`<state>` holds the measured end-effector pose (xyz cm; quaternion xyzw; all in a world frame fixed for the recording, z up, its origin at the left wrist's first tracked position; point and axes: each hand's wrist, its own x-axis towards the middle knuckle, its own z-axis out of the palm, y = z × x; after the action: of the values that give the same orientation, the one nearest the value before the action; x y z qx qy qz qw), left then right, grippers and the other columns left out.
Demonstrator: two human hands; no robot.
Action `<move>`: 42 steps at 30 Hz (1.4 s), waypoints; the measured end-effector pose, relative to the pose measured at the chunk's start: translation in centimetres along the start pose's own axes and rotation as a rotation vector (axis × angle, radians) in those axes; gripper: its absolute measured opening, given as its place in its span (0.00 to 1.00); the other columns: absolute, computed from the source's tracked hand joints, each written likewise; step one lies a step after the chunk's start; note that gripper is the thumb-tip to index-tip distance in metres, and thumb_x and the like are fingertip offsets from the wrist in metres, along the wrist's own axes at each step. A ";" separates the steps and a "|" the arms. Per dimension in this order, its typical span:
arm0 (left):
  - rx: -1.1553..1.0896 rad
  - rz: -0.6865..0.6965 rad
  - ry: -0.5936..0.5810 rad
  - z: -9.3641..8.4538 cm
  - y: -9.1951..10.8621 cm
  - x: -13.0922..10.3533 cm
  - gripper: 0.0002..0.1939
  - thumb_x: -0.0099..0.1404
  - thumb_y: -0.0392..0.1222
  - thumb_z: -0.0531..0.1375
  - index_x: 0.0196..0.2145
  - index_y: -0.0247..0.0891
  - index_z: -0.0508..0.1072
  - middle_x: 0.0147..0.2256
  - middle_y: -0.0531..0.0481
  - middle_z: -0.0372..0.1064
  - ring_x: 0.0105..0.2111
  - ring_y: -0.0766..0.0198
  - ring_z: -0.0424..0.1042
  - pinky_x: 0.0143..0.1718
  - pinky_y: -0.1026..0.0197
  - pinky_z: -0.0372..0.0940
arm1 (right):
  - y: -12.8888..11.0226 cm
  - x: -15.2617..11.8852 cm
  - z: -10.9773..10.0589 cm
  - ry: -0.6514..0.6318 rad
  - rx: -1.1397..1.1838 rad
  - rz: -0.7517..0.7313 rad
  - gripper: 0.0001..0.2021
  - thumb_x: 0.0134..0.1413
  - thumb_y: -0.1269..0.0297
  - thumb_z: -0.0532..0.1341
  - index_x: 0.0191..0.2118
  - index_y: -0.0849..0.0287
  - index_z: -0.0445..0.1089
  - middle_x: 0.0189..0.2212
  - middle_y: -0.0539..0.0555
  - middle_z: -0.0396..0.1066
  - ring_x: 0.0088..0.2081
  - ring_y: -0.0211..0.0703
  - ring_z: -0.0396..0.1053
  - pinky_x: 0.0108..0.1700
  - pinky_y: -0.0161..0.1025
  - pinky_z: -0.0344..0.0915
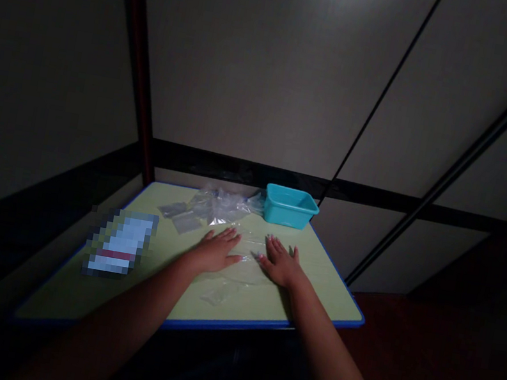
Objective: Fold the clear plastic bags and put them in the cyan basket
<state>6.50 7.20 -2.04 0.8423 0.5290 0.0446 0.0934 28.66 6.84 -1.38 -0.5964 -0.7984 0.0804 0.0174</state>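
While the left hand (220, 251) and right hand (280, 264) lie open, palms down, at 9 and 3 o'clock on the clear plastic bag (247, 272) near table (328, 296) centre, press lightly, smoothing creases outward.

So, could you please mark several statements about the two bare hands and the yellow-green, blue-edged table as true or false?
1. The bare left hand and bare right hand rest palm down on thin, clear plastic film. True.
2. Both hands are clenched into fists. False: both are open flat.
3. The turquoise rectangular plastic tub stands right of the crumpled clear plastic bags. True.
4. The bags lie inside the tub. False: they lie on the yellow-green tabletop.
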 end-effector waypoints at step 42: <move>-0.027 0.077 -0.001 0.3 0.1 -0.3 0.36 0.66 0.59 0.46 0.65 0.46 0.38 0.66 0.45 0.32 0.65 0.53 0.34 0.58 0.34 0.34 | 0.5 0.3 0.3 0.080 0.033 -0.026 0.29 0.62 0.48 0.32 0.66 0.50 0.34 0.67 0.48 0.28 0.66 0.44 0.30 0.60 0.64 0.27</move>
<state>6.50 6.86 -2.30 0.8606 0.4957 0.0546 0.1032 29.03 7.20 -1.81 -0.5884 -0.8033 0.0695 0.0601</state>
